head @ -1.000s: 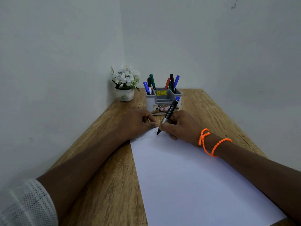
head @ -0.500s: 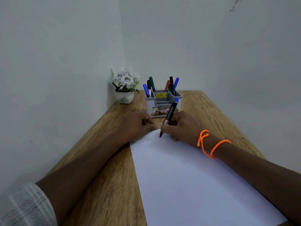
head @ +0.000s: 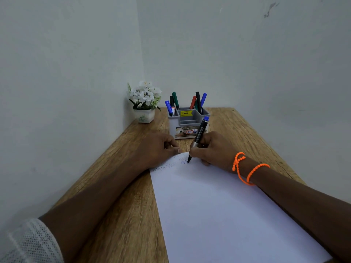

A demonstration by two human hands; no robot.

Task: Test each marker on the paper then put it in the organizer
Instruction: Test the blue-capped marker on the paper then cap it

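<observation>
single head view, looks forward and down along desk [head: 121, 215] toward wall corner, hands close.

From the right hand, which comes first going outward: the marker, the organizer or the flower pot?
1. Marker: held in the right hand.
2. Organizer: just beyond the hand.
3. Flower pot: far left, by the wall.

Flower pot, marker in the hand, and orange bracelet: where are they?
Flower pot [head: 144, 116]: head view, its white front.
Marker [head: 199, 134]: head view, mid-barrel, held by the right hand [head: 214, 149].
Orange bracelet [head: 239, 168]: head view, beads on the wrist.
</observation>
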